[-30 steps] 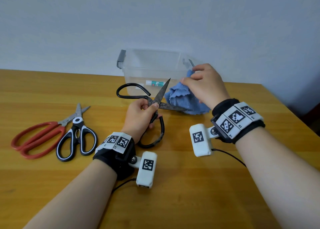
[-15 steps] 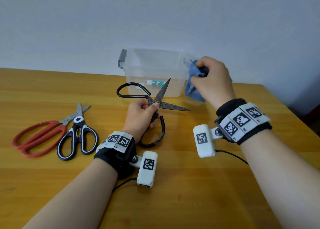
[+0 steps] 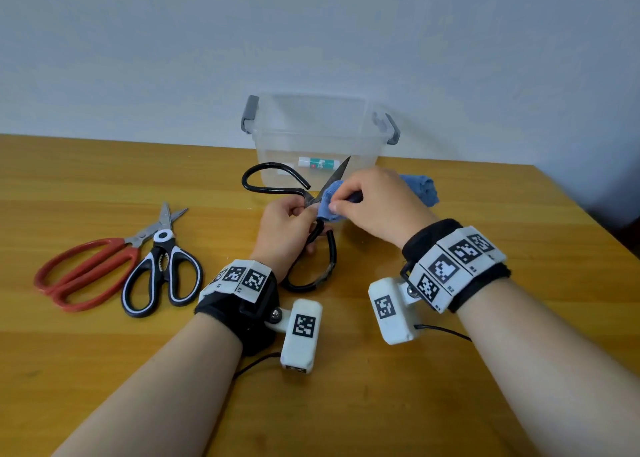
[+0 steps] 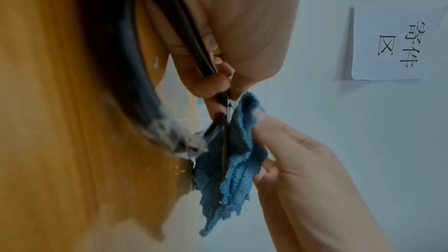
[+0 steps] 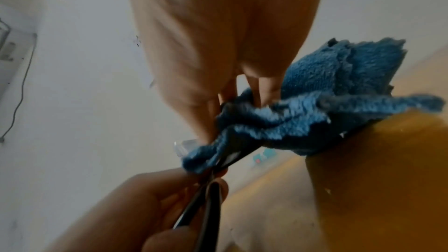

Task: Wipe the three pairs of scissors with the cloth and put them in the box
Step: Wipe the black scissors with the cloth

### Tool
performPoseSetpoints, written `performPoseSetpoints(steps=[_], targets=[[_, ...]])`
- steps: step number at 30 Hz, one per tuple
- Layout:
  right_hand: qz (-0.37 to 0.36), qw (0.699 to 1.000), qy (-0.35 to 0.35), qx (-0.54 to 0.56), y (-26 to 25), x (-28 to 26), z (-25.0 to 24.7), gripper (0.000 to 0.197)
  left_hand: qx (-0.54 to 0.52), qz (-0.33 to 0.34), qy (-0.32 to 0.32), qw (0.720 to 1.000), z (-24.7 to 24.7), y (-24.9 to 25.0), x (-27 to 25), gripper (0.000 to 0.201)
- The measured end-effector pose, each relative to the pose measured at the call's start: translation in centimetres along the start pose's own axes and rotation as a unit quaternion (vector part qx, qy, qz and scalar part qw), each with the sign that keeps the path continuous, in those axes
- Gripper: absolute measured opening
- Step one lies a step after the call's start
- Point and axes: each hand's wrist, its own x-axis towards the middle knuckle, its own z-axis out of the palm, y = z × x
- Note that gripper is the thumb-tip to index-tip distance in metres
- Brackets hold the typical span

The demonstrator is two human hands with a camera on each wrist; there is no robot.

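The black iron scissors (image 3: 304,200) are gripped near the pivot by the left hand (image 3: 284,230), fingers curled round them, with one loop resting on the table (image 3: 104,370) near its middle and the blades spread. The blue cloth (image 3: 330,202) is pinched by the right hand (image 3: 377,204) and folded over one blade just beside the pivot; the other blade is left bare and is pointed toward the far edge. In the wrist views the cloth is seen wrapped on both sides of the blade. The clear box (image 3: 317,134) is set by the far edge, just behind the hands. Toward the left edge, the red-handled scissors (image 3: 93,269) and the black-and-white scissors (image 3: 162,269) are laid side by side, touching.
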Motion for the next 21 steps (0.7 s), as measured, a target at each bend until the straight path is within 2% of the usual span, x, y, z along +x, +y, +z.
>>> performPoseSetpoints(steps=[1, 2, 4, 8, 10, 15, 18, 21], targets=[[0.006, 1.000, 0.012, 0.006, -0.1, 0.0, 0.0, 0.011, 0.001, 0.000, -0.002, 1.000, 0.0, 0.0, 0.0, 0.017], [0.011, 1.000, 0.017, 0.000, -0.1, 0.1, 0.2, 0.012, 0.003, 0.000, -0.005, 1.000, 0.0, 0.1, 0.0, 0.017], [0.018, 0.999, -0.006, -0.044, -0.2, 0.4, 0.8, 0.009, 0.015, 0.001, -0.010, 1.000, 0.0, 0.2, -0.1, 0.017], [0.059, 0.995, -0.028, -0.077, -0.5, 1.3, 1.4, 0.039, 0.038, -0.001, -0.004, 0.999, 0.0, 0.0, 0.1, 0.024], [0.061, 0.992, -0.033, -0.109, -1.0, 1.8, 1.5, 0.043, 0.052, -0.002, -0.002, 0.999, 0.0, -0.2, 0.2, 0.031], [0.066, 0.982, -0.057, -0.170, -1.8, 2.9, 1.6, 0.037, 0.073, 0.001, -0.004, 0.997, 0.0, -0.3, 0.3, 0.039], [0.081, 0.981, -0.068, -0.160, -1.5, 3.0, 1.2, 0.016, 0.080, 0.005, -0.008, 0.997, -0.1, -0.5, 0.4, 0.038], [0.102, 0.984, -0.080, -0.123, -1.0, 3.0, 0.9, 0.023, 0.080, 0.004, -0.012, 0.997, -0.1, -0.7, 0.5, 0.039]])
